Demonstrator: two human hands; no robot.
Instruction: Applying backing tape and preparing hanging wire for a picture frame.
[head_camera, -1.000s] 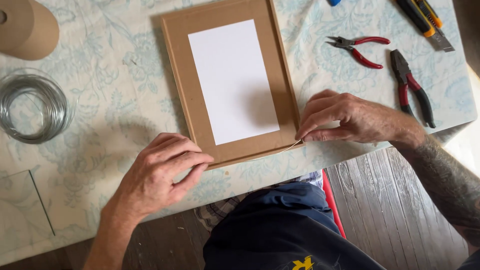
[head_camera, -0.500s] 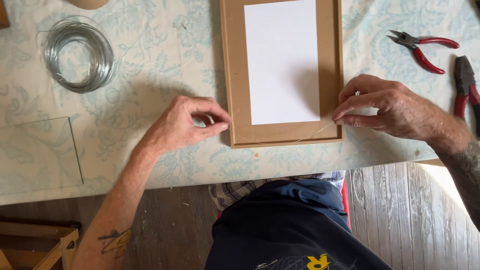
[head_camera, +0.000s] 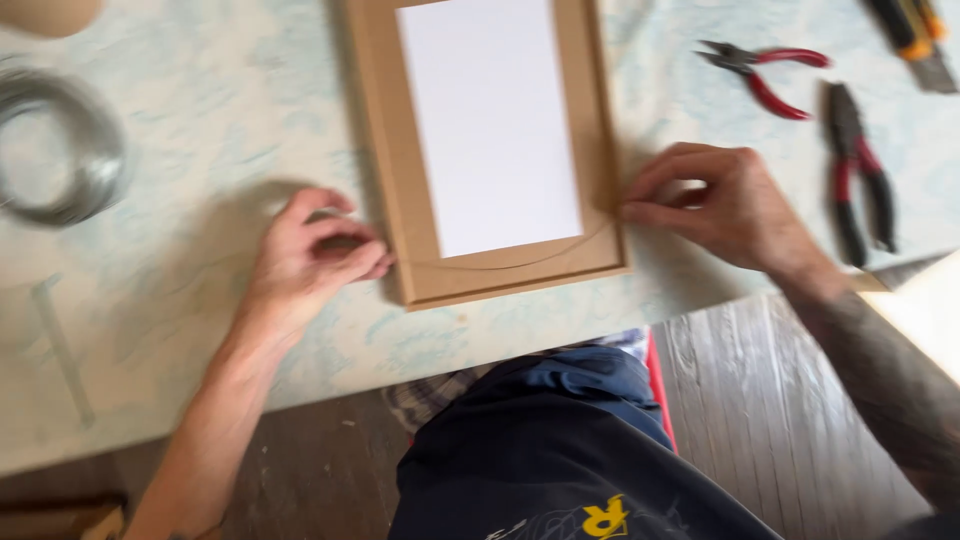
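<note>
The brown wooden picture frame (head_camera: 490, 150) with a white rectangular sheet (head_camera: 488, 120) in its opening lies flat near the front edge of the counter (head_camera: 200, 320), which wears a pale patterned cloth; the left hand (head_camera: 310, 260) has its fingers (head_camera: 350, 245) curled loosely against the frame's left lower edge, touching rather than gripping, while the right hand (head_camera: 730, 205) presses bent fingers (head_camera: 650, 200) against the right lower edge, nothing visibly closed inside either hand, though blur hides the fingertips; a thin curved line runs across the frame's lower rail, and I cannot tell whether it is wire or a mark. Outward to the right lie small red-handled pliers (head_camera: 765, 75) and larger dark pliers (head_camera: 860, 170), with a yellow-and-black tool (head_camera: 915, 35) at the top edge; to the left sits a coil of grey wire (head_camera: 55, 150).

The risk, as I judge it: the frame's bottom rail sits close to the counter's edge, so an uneven push from one side could skew it or slide it off toward the lap; the cloth may bunch and drag the frame; the loose sheet could shift in its opening; the dark pliers lie near the right wrist and could be knocked off.
</note>
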